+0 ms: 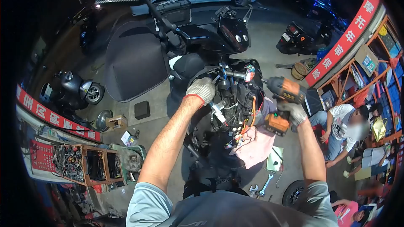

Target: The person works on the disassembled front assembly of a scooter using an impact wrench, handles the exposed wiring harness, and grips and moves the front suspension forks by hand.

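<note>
In front of me is a scooter with its front stripped, its bundled wires (235, 107) and steering parts exposed. My left hand (201, 91), in a pale knit glove, is closed around the left side of the bare handlebar (237, 75); its fingertips are partly hidden. My right hand (296, 112), gloved too, grips an orange and black cordless impact driver (288, 89) by its handle. The tool points left toward the handlebar's right side, apart from it. Below the wires, a pink cloth (256, 147) drapes over the scooter.
Wrenches (267, 183) and a tyre (293, 193) lie on the floor. People sit at the right, one in a white shirt (340, 115), near shelving (378, 75). A tool cabinet (94, 164) stands left. A black scooter (233, 35) with a dark cover (136, 63) is ahead.
</note>
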`<state>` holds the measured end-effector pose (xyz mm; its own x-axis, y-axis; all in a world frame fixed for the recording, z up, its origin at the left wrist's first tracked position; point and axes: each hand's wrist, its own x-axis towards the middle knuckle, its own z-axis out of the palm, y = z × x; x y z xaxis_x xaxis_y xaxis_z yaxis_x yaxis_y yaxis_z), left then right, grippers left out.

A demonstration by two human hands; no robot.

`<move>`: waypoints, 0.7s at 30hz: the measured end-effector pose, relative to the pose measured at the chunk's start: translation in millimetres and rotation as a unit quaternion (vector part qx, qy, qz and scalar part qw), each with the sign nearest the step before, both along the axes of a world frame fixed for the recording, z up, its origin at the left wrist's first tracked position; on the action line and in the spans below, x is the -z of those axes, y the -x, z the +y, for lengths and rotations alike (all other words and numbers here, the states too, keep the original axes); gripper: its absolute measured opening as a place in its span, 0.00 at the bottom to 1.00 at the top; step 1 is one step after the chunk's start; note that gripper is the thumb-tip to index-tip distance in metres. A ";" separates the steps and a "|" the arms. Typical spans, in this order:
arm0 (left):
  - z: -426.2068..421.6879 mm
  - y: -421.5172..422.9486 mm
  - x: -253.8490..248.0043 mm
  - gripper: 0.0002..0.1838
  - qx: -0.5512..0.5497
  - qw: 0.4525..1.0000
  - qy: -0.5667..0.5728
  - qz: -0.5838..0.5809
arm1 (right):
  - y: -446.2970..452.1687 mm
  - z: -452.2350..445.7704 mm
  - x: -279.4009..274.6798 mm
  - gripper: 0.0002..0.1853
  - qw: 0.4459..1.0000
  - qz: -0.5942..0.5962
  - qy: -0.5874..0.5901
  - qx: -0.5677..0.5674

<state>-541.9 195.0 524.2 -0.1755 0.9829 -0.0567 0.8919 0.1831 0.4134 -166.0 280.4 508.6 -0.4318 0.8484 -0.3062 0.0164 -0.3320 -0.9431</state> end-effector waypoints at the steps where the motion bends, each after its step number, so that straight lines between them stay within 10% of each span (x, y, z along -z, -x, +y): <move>1: 0.3 0.5 1.7 0.17 -0.011 1.000 -0.009 -0.007 | -14.9 -16.1 0.7 0.15 0.999 0.027 -0.002 0.031; 8: -1.7 0.4 1.0 0.16 -0.021 0.999 -0.032 0.007 | -99.1 -150.9 35.4 0.19 0.977 0.091 0.015 0.190; 11: -0.2 13.6 12.8 0.18 0.163 0.967 -0.074 0.181 | -130.8 -214.5 78.6 0.16 0.947 0.052 0.088 0.305; 17: 2.2 12.8 -1.6 0.29 0.000 0.990 0.031 -0.134 | -195.2 -357.3 244.2 0.13 0.808 0.059 0.156 0.566; 21: 5.7 32.3 19.8 0.23 -0.038 0.979 -0.028 -0.197 | -216.6 -436.5 314.1 0.13 0.733 -0.198 0.308 0.574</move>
